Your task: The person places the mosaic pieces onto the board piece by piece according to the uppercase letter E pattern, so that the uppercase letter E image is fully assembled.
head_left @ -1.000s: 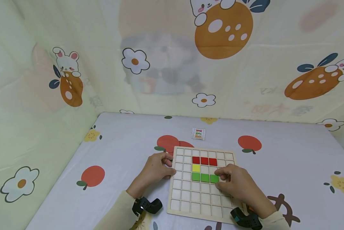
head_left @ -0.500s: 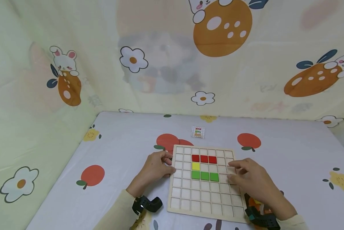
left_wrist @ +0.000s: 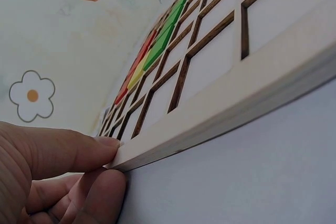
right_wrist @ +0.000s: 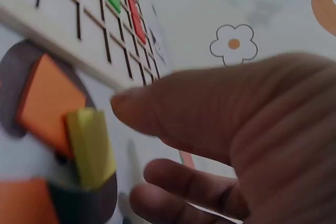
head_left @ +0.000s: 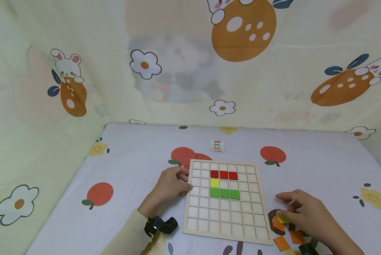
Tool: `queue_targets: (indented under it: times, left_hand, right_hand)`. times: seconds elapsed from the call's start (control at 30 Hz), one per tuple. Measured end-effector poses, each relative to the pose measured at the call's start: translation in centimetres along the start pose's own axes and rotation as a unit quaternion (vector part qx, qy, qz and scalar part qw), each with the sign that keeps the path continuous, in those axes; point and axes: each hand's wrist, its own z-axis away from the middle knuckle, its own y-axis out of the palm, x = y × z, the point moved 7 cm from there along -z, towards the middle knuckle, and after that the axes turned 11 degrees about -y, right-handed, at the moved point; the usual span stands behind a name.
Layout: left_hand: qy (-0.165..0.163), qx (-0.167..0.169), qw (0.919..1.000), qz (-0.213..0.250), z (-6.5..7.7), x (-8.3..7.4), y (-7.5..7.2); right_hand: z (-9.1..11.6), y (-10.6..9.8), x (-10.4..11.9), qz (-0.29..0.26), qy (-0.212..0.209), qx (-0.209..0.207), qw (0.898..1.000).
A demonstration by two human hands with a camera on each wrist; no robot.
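My left hand (head_left: pixel 169 182) holds a wooden grid board (head_left: pixel 228 238) by its left edge. In the left wrist view the thumb (left_wrist: pixel 79 153) lies on the rim, with the other fingers curled beside and below it. Three red tiles (head_left: pixel 223 175), one yellow tile (head_left: pixel 214 182) and three green tiles (head_left: pixel 224 193) sit in its cells. To the right of the board, my right hand (head_left: pixel 308 212) hovers over loose tiles, thumb and fingers apart. A loose yellow tile (right_wrist: pixel 90 148) leans on an orange tile (right_wrist: pixel 50 103) close to that thumb.
More orange tiles (head_left: pixel 281 243) lie by the board's lower right corner, partly hidden by the right hand and wrist camera. A small pattern card (head_left: pixel 217 145) lies behind the board. A printed cloth (head_left: pixel 139 148) covers the table, and a patterned curtain (head_left: pixel 177 117) hangs behind it.
My right hand has left the rightmost green tile and moved right and toward me, over the loose tiles. The left hand stays at the board's edge.
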Motion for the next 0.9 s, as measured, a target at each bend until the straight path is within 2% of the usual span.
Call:
queue_targets:
  times: [0.23,0.5,0.77,0.9]
  left_hand:
    - [-0.010,0.010,0.9998,0.018,0.0,0.0,-0.1]
    - [-0.001,0.010,0.9998,0.016,0.0,0.0,0.0]
    - [0.003,0.005,0.9999,0.010,0.1,-0.1,0.1]
    - [0.002,0.004,1.0000,0.009,0.1,-0.1,0.0]
  right_hand:
    - [1.3,0.6,-0.9,-0.028,-0.003,0.036,0.999]
    - [1.6,1.1,-1.1,-0.039,-0.023,0.056,0.997]
    - [1.5,1.3,-1.0,-0.023,-0.031,0.050,0.998]
    - [1.6,1.3,-0.2,-0.019,-0.035,0.025,0.999]
